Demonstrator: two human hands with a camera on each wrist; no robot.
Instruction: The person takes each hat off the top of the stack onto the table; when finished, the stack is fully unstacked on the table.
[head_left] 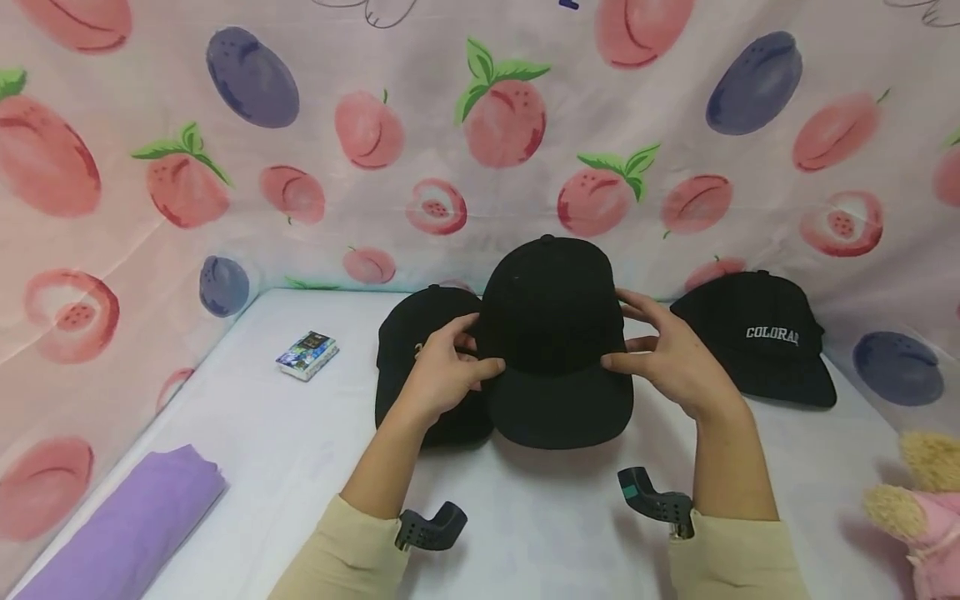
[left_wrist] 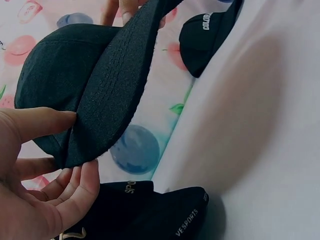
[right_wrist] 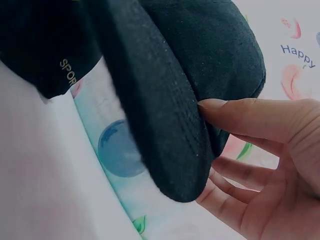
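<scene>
At 4 o'clock the right hand (right_wrist: 290, 185) pinches a black cap (right_wrist: 175, 90), thumb at the seam between crown and brim; the crown lies toward 1, the brim's rounded end toward 6. A second dark cap (right_wrist: 40, 45), lettered "SPOR", shows at 10, the white worktop (right_wrist: 40, 160) at 8. Fruit-print cloth (right_wrist: 270, 35) reads "Happy" at 2.

A: What's hidden of the left cap (head_left: 397, 358)?
B: Its right side, behind the held cap (head_left: 555, 325) and the left hand (head_left: 444, 372). Most of its gold mark (head_left: 418, 351) is covered too.
A: The toy (head_left: 936, 533)?
B: Cut off at the head view's right edge. The purple cloth (head_left: 127, 525) runs out at the bottom.
A: And the box (head_left: 306, 356)?
B: Its print is too small to read.
</scene>
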